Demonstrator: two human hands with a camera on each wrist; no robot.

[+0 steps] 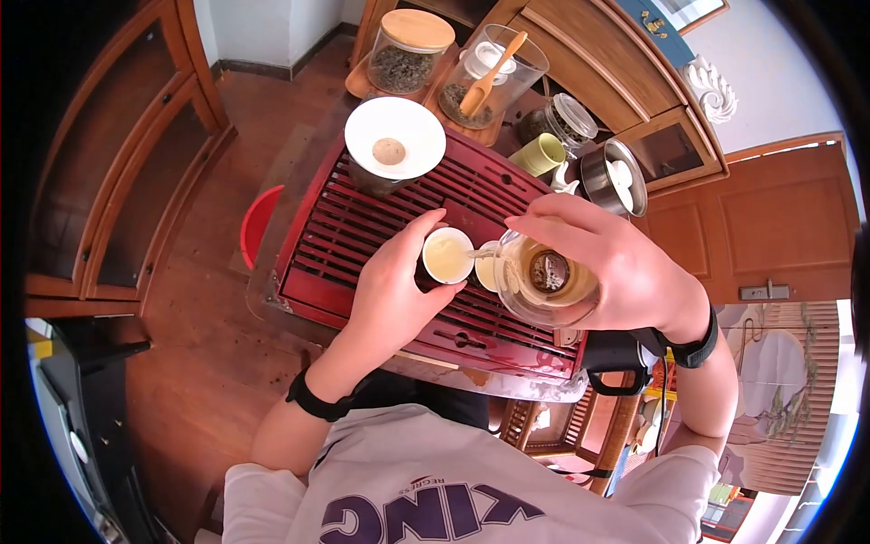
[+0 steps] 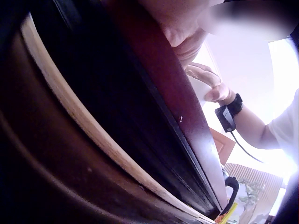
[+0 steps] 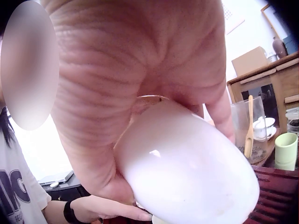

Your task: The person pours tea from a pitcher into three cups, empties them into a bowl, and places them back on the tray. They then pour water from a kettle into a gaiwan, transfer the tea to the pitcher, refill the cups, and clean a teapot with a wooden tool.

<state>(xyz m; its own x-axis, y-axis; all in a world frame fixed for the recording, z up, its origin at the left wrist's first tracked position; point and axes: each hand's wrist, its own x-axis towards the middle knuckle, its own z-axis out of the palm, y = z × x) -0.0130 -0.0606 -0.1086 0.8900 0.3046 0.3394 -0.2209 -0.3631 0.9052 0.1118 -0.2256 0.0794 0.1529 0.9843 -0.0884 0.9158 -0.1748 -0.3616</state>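
Observation:
In the head view my left hand (image 1: 392, 279) holds a small white teacup (image 1: 448, 257), thumb and fingers on opposite sides. Pale yellow tea is in this cup, low over the slatted red tea tray (image 1: 349, 238). My right hand (image 1: 605, 258) grips a tea pitcher (image 1: 553, 304), tilted left, with a thin stream running from its lip into the held cup. A second small teacup (image 1: 488, 272) with pale tea stands beside it, partly hidden by the pitcher. Seen in the right wrist view, the pitcher's rounded outside (image 3: 187, 172) looks glossy white under my palm.
A wide white bowl-shaped piece (image 1: 396, 136) sits at the tray's far left. Behind stand a lidded tea jar (image 1: 403, 68), a clear container with a wooden scoop (image 1: 489, 77), a green cup (image 1: 537, 156) and a metal pot (image 1: 612, 177). A black-handled kettle (image 1: 618, 363) stands near right.

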